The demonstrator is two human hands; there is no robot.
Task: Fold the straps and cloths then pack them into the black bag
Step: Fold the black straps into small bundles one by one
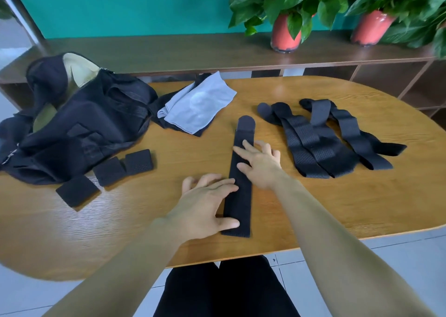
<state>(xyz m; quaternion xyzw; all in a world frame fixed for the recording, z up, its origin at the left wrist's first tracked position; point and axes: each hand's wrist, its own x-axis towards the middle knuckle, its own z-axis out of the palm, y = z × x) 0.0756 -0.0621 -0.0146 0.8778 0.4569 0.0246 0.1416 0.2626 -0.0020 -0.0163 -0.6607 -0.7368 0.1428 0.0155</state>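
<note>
A long black strap (239,203) lies flat and straight in the middle of the wooden table (313,208). My left hand (205,205) rests with spread fingers on the strap's near left edge. Farther up the same strap, my right hand (259,158) presses down with flat fingers. Several unfolded black straps (335,138) lie in a heap to the right. Three folded black straps (113,172) sit at the left beside the open black bag (79,123). A light grey cloth (196,104) lies on a dark cloth behind the strap.
Two potted plants in red pots (286,33) stand on a low wooden shelf (193,51) behind the table. The table's near edge runs just above my lap.
</note>
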